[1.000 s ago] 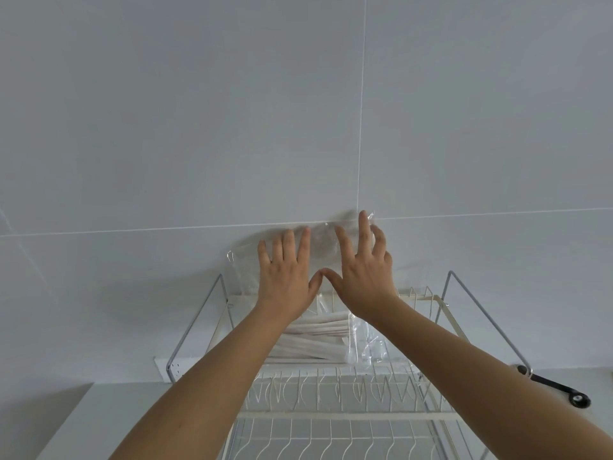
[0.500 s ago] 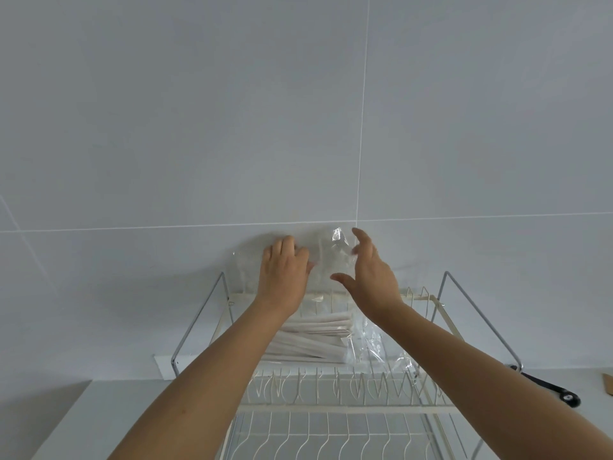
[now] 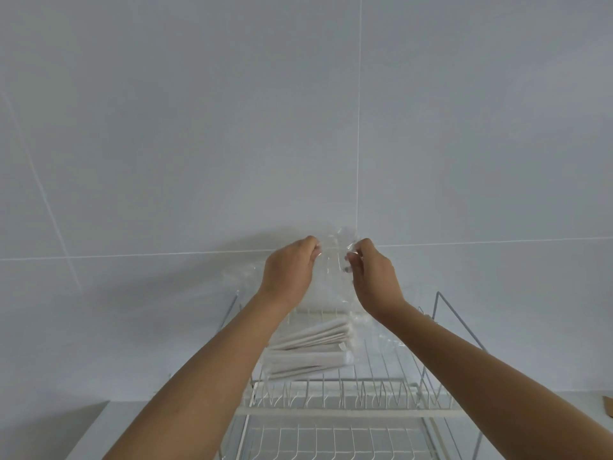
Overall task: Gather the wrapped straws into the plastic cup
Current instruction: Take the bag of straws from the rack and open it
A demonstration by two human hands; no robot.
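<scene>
I find no legible text, label, brand, number or sign in the head view. The paper wrappers of the wrapped straws appear plain white, with no print I can resolve. The clear plastic bag shows only glare and creases. The wire dish rack and the tiled wall carry no markings. A small brown item at the right edge is cut off by the frame, and nothing can be read on it.
</scene>
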